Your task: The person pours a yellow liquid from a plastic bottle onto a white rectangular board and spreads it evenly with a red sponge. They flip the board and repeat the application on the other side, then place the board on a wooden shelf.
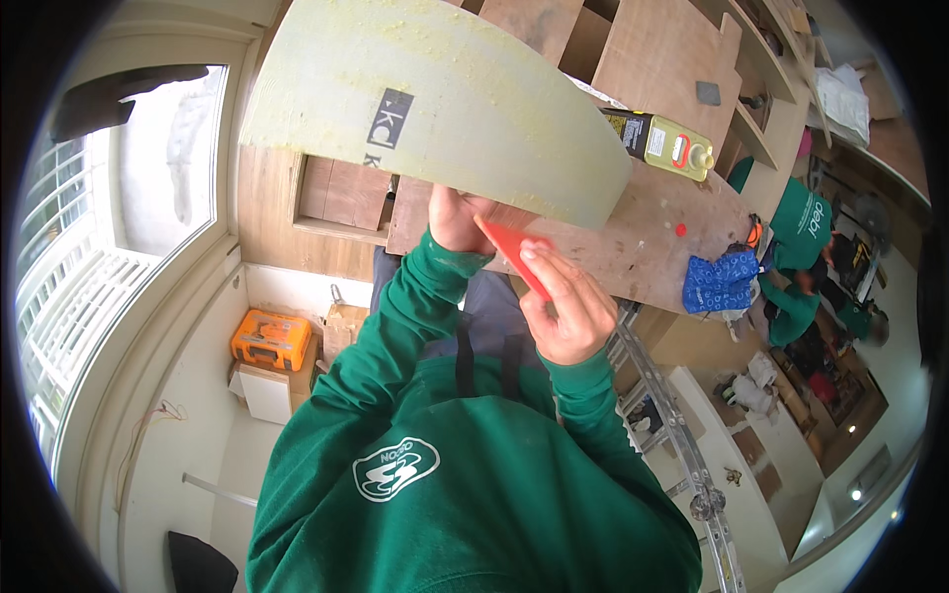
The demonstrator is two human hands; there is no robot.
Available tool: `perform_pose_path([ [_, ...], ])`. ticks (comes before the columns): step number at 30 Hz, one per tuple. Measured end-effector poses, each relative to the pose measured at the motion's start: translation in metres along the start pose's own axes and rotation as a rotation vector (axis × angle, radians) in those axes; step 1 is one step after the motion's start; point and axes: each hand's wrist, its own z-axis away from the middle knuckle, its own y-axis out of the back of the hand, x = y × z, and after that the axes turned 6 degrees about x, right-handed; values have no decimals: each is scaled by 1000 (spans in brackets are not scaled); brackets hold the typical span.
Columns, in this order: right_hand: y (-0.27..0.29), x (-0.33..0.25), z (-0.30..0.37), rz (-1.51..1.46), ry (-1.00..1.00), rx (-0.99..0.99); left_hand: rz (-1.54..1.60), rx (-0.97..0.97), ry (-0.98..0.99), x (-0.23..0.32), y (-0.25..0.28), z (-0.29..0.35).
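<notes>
A wide, pale yellow-green sheet [435,89] with dark printed marks bows across the upper middle. Yellowish specks and smears dot its face. My left hand [457,219] is at its near edge, closed on it, with most fingers hidden behind the sheet. Just right of that hand, my right hand [568,306] pinches a flat orange-red plastic spreader [514,257] between thumb and fingers. The spreader's far corner points up toward the sheet's near edge, close by my left hand. Whether it touches the sheet, I cannot tell.
Beyond the sheet lies a wooden worktop [672,212] with a rectangular metal can [667,143] and a blue bag [720,282]. An orange tool case [270,339] sits at left. A metal ladder [682,445] leans at right. Another person in green [791,306] is at far right.
</notes>
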Motion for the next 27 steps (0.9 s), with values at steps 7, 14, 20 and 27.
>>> perform_pose_path([
  [7,-17,32,21,-74,-429,239,-117,24,85,34,4,-5],
  [14,-48,58,24,-17,-318,155,-124,113,91,53,8,-5],
  [20,-48,36,30,25,-331,115,-226,110,99,53,4,-4],
  [27,-43,8,21,-7,-417,62,-87,-5,78,46,7,-3],
])
